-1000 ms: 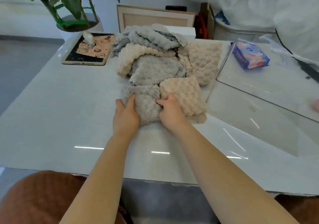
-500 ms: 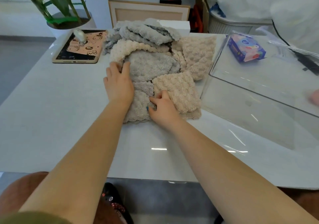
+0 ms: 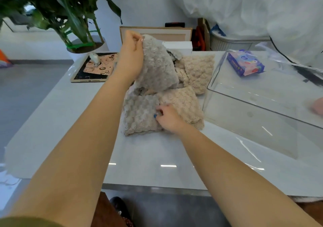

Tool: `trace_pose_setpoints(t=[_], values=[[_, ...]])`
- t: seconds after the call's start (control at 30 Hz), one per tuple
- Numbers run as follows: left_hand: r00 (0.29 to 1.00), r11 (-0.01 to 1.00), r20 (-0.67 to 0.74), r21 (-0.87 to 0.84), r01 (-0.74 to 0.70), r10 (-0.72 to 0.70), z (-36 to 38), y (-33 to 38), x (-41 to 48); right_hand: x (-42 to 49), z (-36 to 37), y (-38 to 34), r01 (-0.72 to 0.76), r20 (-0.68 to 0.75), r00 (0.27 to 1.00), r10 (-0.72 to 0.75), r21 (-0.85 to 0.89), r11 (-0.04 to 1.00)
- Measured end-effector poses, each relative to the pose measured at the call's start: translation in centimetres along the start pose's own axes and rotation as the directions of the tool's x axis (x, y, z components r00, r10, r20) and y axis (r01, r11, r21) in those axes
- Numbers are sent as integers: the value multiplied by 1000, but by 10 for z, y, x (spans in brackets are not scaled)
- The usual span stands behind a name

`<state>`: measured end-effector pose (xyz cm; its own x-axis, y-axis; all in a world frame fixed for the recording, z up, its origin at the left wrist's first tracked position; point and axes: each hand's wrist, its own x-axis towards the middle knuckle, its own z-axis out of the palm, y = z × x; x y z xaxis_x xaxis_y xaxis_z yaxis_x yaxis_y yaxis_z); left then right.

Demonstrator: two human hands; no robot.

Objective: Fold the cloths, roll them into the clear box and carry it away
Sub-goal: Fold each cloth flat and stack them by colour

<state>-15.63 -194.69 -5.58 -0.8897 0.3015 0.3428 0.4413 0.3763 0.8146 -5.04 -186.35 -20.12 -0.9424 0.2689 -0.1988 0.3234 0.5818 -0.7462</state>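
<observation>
Left grip (image 3: pixel 131 57) raised above the worktop (image 3: pixel 148 157), pinching the top edge of a hanging grey cloth (image 3: pixel 155 66); right grip (image 3: pixel 167 118) low, fingers (image 3: pixel 160 108) curled on the folded grey cloth (image 3: pixel 139 115) at the pile's near edge, left of the clear box (image 3: pixel 218 69) (print on the blue pack (image 3: pixel 244 64) seen through it unreadable).

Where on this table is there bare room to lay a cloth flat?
Free: the table strip between the cloth pile and the near edge, and the left side in front of the tablet. Crowded: centre back, where the left hand holds a grey cloth; the clear box fills the right.
</observation>
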Motion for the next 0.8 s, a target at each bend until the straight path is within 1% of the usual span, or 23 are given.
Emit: trace_pose_setpoints(t=[0.03,0.07,0.1,0.13,0.2,0.23,0.27,0.3,0.37,0.43,0.5,0.57,0.6,0.63,0.67,0.7,0.73,0.77,0.8], values=[[1000,1000,29,-9,5,-5,-4,4,-10,-6,-7,-1,-10,-45,999,18,175,985],[999,1000,49,-11,8,-8,-4,3,-19,-13,-13,-2,11,-119,992,29,324,946],[998,999,65,-26,21,-19,-4,1,-31,-22,-17,-1,53,-185,982,32,435,899],[996,997,84,-62,48,-42,-2,-3,-45,-33,-21,0,104,-220,975,18,532,841],[982,973,143,-179,147,-122,4,-15,-75,-50,-21,1,162,-208,978,-24,680,715],[971,950,185,-243,196,-153,6,-20,-91,-56,-20,1,175,-186,981,-56,723,668],[956,925,234,-292,243,-177,8,-23,-105,-61,-17,1,166,-146,986,-85,740,651],[938,899,290,-332,287,-192,9,-24,-117,-66,-15,0,145,-98,989,-109,744,652],[905,859,382,-384,338,-186,8,-24,-139,-73,-8,5,84,-19,994,-104,739,668],[876,830,435,-397,393,-207,6,-26,-156,-82,-1,16,19,33,997,-68,767,642],[843,830,493,-362,423,-215,1,-30,-170,-94,3,28,-25,74,995,-61,813,582],[819,842,547,-350,411,-172,0,-33,-182,-107,2,37,-20,61,996,-57,839,543],[821,845,550,-358,397,-153,1,-34,-186,-113,-1,38,-21,46,998,-34,848,529],[841,864,522,-350,363,-142,3,-33,-192,-120,-6,39,-23,33,999,-11,863,505],[873,905,467,-299,303,-138,6,-33,-196,-124,-12,41,-30,28,1000,13,888,459],[905,956,410,-200,216,-118,9,-31,-199,-130,-19,44,-37,30,999,26,923,383],[919,989,387,-92,120,-75,13,-31,-202,-136,-26,46,-60,52,998,35,957,282],[907,999,419,-15,42,-32,17,-30,-205,-142,-33,49,-92,86,995,41,980,177],[878,1000,479,23,-6,-6,22,-28,-209,-148,-39,53,-119,117,993,36,989,88]])
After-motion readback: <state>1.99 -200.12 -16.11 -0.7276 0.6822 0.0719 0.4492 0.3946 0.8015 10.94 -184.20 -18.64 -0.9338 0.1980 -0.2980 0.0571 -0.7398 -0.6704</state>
